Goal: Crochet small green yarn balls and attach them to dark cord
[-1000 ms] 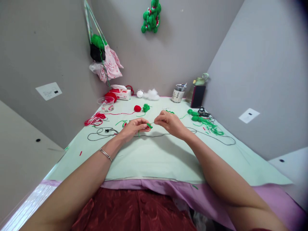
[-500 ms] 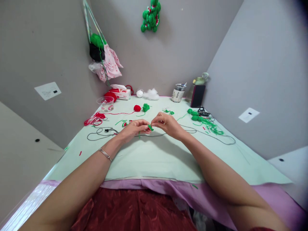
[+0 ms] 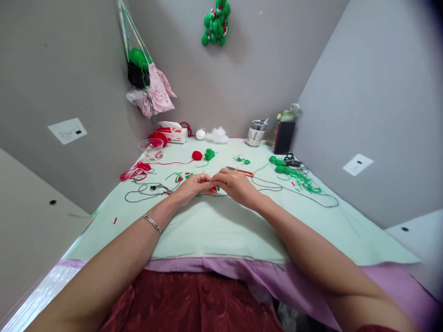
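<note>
My left hand [image 3: 196, 185] and my right hand [image 3: 238, 185] meet above the middle of the table. Between their fingertips is a small green and red crocheted piece [image 3: 216, 188], mostly covered by the fingers. Both hands are closed around it. Behind my right hand lies an orange-handled cutting tool [image 3: 245, 172] with a pointed grey blade. More small red and green crocheted pieces [image 3: 179, 179] rest beyond my left hand. A thin dark cord [image 3: 138, 199] runs across the table beneath both hands.
Red yarn [image 3: 136, 170], a red ball [image 3: 197, 155], green yarn [image 3: 209, 154] and green crocheted balls with loose strands [image 3: 282, 169] lie around. Along the back stand a clear tub [image 3: 152, 150], a tissue box [image 3: 176, 134], white stuffing [image 3: 218, 135], a pen can [image 3: 255, 134] and a phone [image 3: 284, 138].
My right hand has shifted slightly left and its fingers now cover more of the crocheted piece. The orange-handled tool, hidden before, shows behind that hand.
</note>
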`<state>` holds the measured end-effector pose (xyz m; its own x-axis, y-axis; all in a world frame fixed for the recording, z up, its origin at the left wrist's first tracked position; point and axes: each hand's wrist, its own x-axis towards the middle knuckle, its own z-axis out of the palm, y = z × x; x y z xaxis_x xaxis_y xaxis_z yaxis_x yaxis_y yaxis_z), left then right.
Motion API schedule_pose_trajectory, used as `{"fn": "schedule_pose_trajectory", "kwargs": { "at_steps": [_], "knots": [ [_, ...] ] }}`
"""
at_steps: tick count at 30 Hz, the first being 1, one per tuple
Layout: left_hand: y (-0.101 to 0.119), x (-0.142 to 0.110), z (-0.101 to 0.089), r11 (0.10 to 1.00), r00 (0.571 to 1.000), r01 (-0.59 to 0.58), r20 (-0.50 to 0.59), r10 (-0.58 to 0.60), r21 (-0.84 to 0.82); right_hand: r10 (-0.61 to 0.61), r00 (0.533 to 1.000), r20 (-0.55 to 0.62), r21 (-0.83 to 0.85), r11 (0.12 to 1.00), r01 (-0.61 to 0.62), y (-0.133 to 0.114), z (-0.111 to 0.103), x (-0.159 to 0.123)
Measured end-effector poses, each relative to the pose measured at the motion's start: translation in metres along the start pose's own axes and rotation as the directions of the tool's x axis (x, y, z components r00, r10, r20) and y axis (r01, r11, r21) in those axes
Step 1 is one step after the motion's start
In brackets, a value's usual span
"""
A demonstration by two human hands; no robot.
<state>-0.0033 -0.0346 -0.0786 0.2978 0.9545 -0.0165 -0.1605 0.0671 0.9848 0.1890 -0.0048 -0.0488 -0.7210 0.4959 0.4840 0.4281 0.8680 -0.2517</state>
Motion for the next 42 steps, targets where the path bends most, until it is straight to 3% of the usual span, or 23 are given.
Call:
{"fn": "schedule_pose_trajectory", "kwargs": {
  "at_steps": [3, 10, 13, 15, 17, 19, 22, 25, 27, 29, 33, 35, 38, 42],
  "knots": [
    [0.002, -0.001, 0.000, 1.000, 1.000, -0.017, 0.002, 0.017, 0.003, -0.039, 0.997, -0.072, -0.097, 0.995, 0.032, -0.001, 0.003, -0.003],
    [0.007, -0.004, 0.002, 0.997, 0.998, -0.065, -0.008, 0.065, 0.029, -0.106, 0.983, -0.150, -0.051, 0.994, 0.100, -0.010, 0.007, -0.007],
    [0.004, -0.002, 0.002, 0.997, 0.997, -0.068, -0.027, 0.070, 0.047, -0.087, 0.973, -0.216, 0.049, 0.994, 0.099, -0.017, 0.006, -0.004],
    [0.003, -0.001, 0.001, 0.997, 0.997, -0.062, -0.039, 0.064, 0.048, 0.027, 0.969, -0.245, 0.226, 0.974, 0.030, -0.017, 0.004, 0.000],
    [0.002, 0.000, 0.002, 0.997, 0.997, -0.064, -0.034, 0.065, 0.044, 0.197, 0.966, -0.168, 0.485, 0.870, -0.093, -0.015, 0.001, 0.004],
    [0.002, 0.000, 0.002, 0.997, 0.997, -0.067, -0.031, 0.069, 0.047, 0.294, 0.956, 0.007, 0.698, 0.683, -0.215, -0.012, -0.005, 0.007],
    [0.003, 0.000, 0.002, 0.995, 0.996, -0.063, -0.060, 0.067, 0.079, 0.269, 0.952, 0.143, 0.832, 0.488, -0.263, -0.012, -0.016, 0.008],
    [0.002, 0.001, 0.000, 0.994, 0.993, -0.078, -0.079, 0.084, 0.079, 0.253, 0.962, 0.099, 0.872, 0.445, -0.206, -0.014, -0.026, 0.008],
    [0.001, 0.002, -0.003, 0.995, 0.993, -0.090, -0.074, 0.094, 0.044, 0.271, 0.960, 0.071, 0.864, 0.465, -0.195, -0.010, -0.030, 0.008],
    [0.001, 0.002, -0.005, 0.996, 0.993, -0.093, -0.065, 0.094, 0.018, 0.300, 0.953, 0.051, 0.814, 0.541, -0.214, -0.004, -0.032, 0.009],
    [0.001, 0.003, -0.007, 0.994, 0.993, -0.106, -0.045, 0.106, 0.006, 0.286, 0.953, -0.095, 0.539, 0.820, -0.193, 0.011, -0.028, 0.008],
    [0.001, 0.002, -0.007, 0.993, 0.993, -0.114, -0.040, 0.114, 0.008, 0.233, 0.963, -0.134, 0.380, 0.910, -0.168, 0.015, -0.023, 0.007],
    [0.001, 0.002, -0.008, 0.992, 0.992, -0.122, -0.035, 0.123, 0.007, 0.166, 0.981, -0.104, 0.209, 0.968, -0.141, 0.019, -0.017, 0.006],
    [0.001, 0.002, -0.008, 0.991, 0.991, -0.134, -0.018, 0.134, 0.002, 0.128, 0.989, -0.074, 0.112, 0.986, -0.120, 0.021, -0.016, 0.005]
  ]
}}
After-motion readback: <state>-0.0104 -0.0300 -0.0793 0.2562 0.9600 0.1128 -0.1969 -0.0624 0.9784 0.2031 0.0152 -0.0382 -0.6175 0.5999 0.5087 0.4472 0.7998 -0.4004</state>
